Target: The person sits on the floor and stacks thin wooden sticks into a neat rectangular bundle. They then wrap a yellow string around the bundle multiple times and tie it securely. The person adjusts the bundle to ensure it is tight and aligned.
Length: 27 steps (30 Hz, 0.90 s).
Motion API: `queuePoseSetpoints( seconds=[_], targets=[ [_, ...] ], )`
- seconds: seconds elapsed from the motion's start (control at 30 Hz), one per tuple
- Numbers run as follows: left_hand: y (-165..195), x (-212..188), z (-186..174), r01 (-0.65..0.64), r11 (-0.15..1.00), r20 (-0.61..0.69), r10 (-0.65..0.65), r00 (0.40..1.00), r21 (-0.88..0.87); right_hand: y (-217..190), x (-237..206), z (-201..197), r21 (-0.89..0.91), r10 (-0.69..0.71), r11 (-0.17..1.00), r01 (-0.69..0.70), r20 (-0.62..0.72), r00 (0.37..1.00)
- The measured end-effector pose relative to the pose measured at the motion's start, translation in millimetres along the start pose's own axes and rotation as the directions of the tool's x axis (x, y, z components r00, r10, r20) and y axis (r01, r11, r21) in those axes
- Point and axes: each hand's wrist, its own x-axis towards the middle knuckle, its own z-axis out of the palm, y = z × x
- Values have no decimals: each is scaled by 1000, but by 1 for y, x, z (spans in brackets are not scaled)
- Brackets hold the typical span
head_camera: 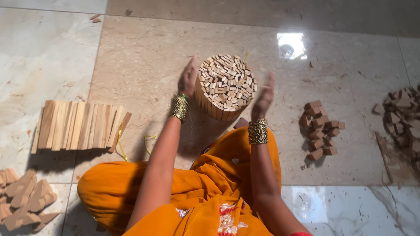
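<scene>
Left hand [188,78] and right hand [264,97], both flat with fingers extended, flank an upright round bundle of wooden sticks [226,86] standing on the marble floor [144,57]; the left palm lies against the bundle's side, while contact of the blurred right palm cannot be determined. Stacked gold bangles [257,131] ring each wrist. Left of the bundle: a flat row of wooden slats [78,125] with yellow string [120,142]; farther left and nearer the person, wooden offcuts [24,199]. Right of the bundle: a pile of small brown blocks [320,130], then a second heap [402,116]
</scene>
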Motion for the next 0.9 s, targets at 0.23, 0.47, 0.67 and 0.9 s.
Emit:
queuePoseSetpoints(
  seconds=[0.23, 0.47, 0.67, 0.9],
  targets=[
    [-34, 20, 9, 284, 867, 108, -264, 959, -410, 33, -26, 6, 527, 623, 676, -515, -36, 781],
    [-58, 34, 36, 441, 688, 228, -382, 895, -576, 51, -10, 24, 673, 612, 457, -581, 236, 755],
    [-78, 0, 36, 516, 473, 273, -491, 827, -714, 68, -23, 21, 621, 689, 413, -665, 264, 675],
    [-101, -3, 15, 395, 481, 291, -279, 915, -783, 72, -9, 24, 662, 519, 450, -600, 353, 779]
  ],
)
